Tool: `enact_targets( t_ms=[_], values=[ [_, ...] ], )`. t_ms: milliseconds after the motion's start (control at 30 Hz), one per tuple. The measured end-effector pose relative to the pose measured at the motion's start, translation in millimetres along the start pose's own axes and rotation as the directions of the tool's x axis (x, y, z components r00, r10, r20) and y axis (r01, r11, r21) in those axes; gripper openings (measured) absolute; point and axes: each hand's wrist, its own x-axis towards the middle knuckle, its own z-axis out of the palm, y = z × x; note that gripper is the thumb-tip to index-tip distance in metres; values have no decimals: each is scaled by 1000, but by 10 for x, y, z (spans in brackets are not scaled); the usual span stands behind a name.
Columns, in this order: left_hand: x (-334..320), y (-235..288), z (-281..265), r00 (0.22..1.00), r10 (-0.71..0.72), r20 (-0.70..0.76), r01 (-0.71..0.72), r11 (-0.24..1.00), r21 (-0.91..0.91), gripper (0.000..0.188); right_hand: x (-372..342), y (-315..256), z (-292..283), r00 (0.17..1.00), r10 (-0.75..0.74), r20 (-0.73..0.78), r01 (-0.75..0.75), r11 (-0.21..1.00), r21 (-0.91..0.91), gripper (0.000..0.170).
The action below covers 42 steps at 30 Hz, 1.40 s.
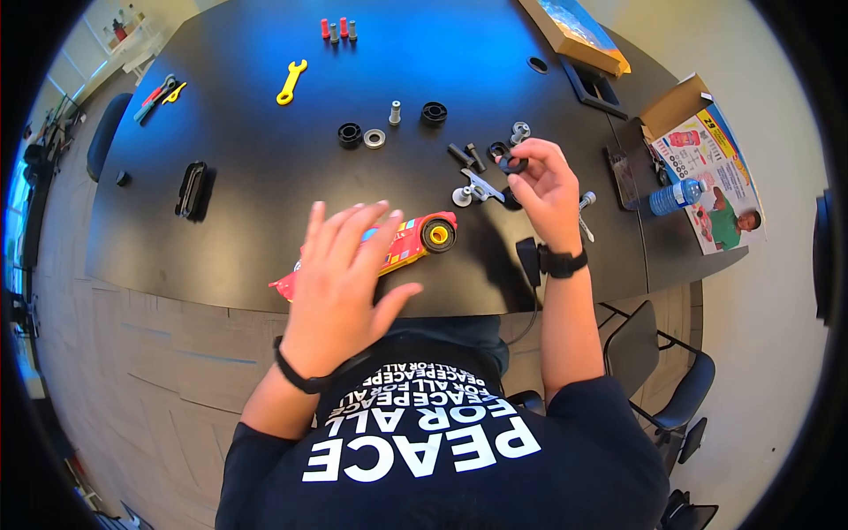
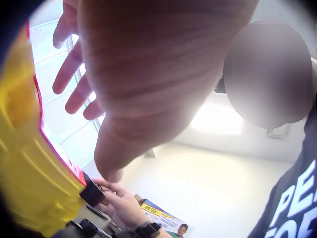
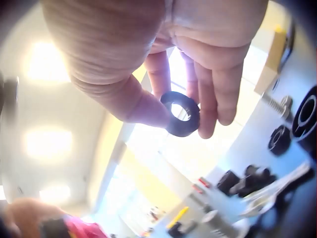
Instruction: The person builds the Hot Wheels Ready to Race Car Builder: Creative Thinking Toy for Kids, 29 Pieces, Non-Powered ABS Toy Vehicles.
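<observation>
Currently, the red toy car (image 1: pixel 413 240) lies on the desk (image 1: pixel 265 168) close to the person's body, partly hidden by the left hand (image 1: pixel 340 278). That hand is spread above the car, its fingers straight and apart; whether it touches the body cannot be told. Past its fingers, the car's black wheel (image 1: pixel 439 235) with a yellow hub shows at the end toward the right hand (image 1: pixel 552 199). Between thumb and fingers, the right hand pinches a black ring (image 3: pixel 182 129), raised off the desk and apart from the car. Near that hand lie a silver-grey lever (image 1: pixel 484 185) and two black bolts (image 1: pixel 459 155). Farther off lies a yellow wrench (image 1: pixel 291 82).
</observation>
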Motion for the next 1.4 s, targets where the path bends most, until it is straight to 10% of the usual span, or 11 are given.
enact_targets(
  t_ms=[233, 600, 767, 1233, 1333, 1400],
  values=[
    [225, 55, 538, 990, -101, -102, 90, 990, -109, 65, -514, -253, 290, 985, -33, 172, -16, 961, 277, 33],
    [203, 26, 619, 986, -62, -153, 54, 997, -60, 53, -629, -239, 519, 952, -105, 289, 167, 965, -200, 26],
    [194, 41, 625, 983, -66, -170, 57, 997, -59, 54, -616, -318, 590, 984, 96, 152, -142, 936, 321, 51],
    [185, 26, 638, 983, -44, -178, 35, 998, -55, 55, -579, -303, 476, 971, 8, 239, -86, 945, 315, 50],
    [186, 32, 635, 983, -41, -179, 34, 998, -43, 55, -481, -292, 332, 999, 38, -27, -43, 972, -230, 44],
    [184, 32, 639, 983, -38, -177, 31, 999, -41, 55, -381, -319, 184, 996, 89, 11, -63, 788, -613, 43]
  ],
)
